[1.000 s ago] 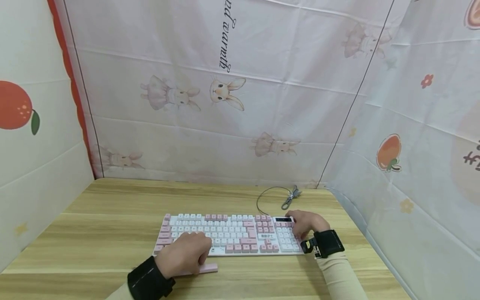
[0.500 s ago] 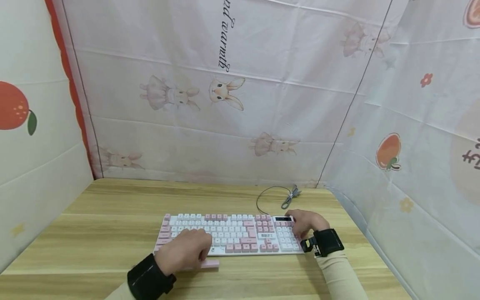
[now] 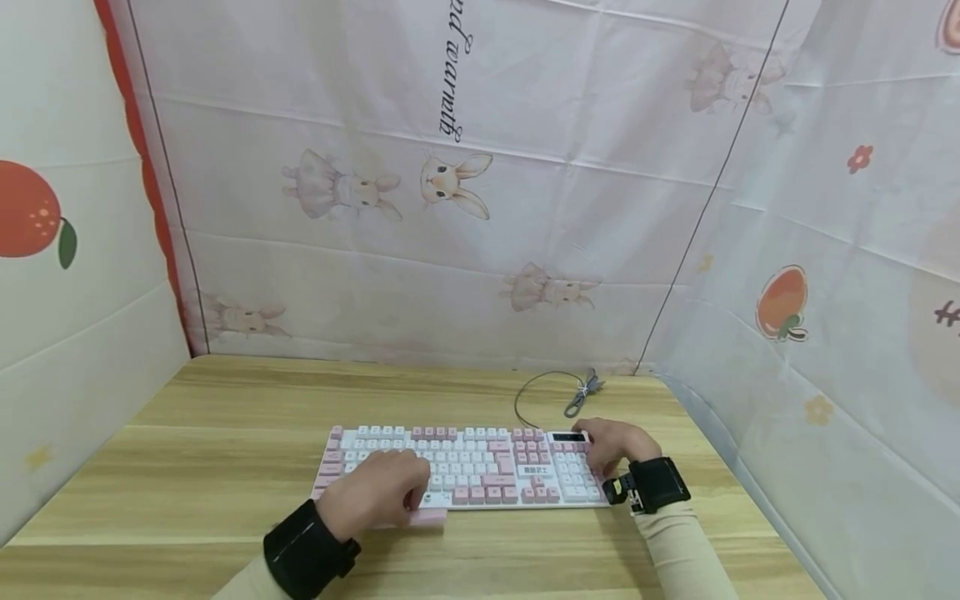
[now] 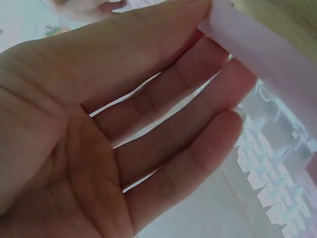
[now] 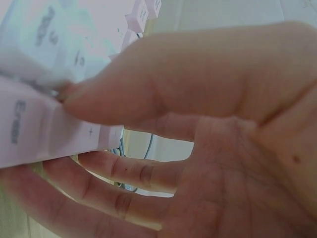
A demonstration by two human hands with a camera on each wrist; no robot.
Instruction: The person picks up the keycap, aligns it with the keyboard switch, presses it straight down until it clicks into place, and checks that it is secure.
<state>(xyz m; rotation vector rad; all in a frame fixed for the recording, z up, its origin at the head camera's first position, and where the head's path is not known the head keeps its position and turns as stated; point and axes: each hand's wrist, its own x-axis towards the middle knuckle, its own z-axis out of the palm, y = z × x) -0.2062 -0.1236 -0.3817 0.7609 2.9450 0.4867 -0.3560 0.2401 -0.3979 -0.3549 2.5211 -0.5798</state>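
A white and pink keyboard [image 3: 465, 467] lies flat on the wooden table. Between thumb and fingers, my left hand [image 3: 378, 492] pinches a long pink space bar keycap [image 3: 429, 518] at the keyboard's front edge. Seen from the left wrist, the keycap [image 4: 270, 52] is beside a bare white strip of the key bed; whether it touches there I cannot tell. My right hand [image 3: 618, 443] grips the keyboard's right end. In the right wrist view its thumb [image 5: 99, 99] presses on the number pad keys, while the other fingers [image 5: 84, 183] lie along the side edge and partly beneath.
Behind the keyboard a tied grey cable [image 3: 581, 398] lies on the table [image 3: 247, 433]. Printed cloth walls [image 3: 420, 250] enclose the table at the back and both sides.
My left hand has moved slightly forward and right with the space bar keycap, bringing it up to the keyboard's front edge. The right hand keeps its grip on the keyboard.
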